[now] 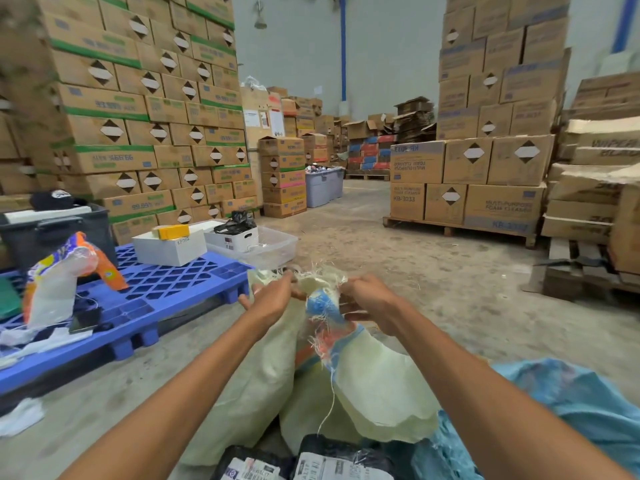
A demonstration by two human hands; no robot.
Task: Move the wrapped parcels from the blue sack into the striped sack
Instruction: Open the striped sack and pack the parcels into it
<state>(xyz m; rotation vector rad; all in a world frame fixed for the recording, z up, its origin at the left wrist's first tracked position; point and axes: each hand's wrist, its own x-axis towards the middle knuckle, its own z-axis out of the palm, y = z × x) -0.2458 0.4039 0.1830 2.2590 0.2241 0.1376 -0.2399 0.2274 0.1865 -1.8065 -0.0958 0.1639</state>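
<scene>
Now both hands [277,296] [367,299] grip striped sack [374,386] frayed rim.

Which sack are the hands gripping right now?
The pale striped sack, held at its frayed mouth by the left hand and right hand. The blue sack lies untouched at the lower right.
</scene>
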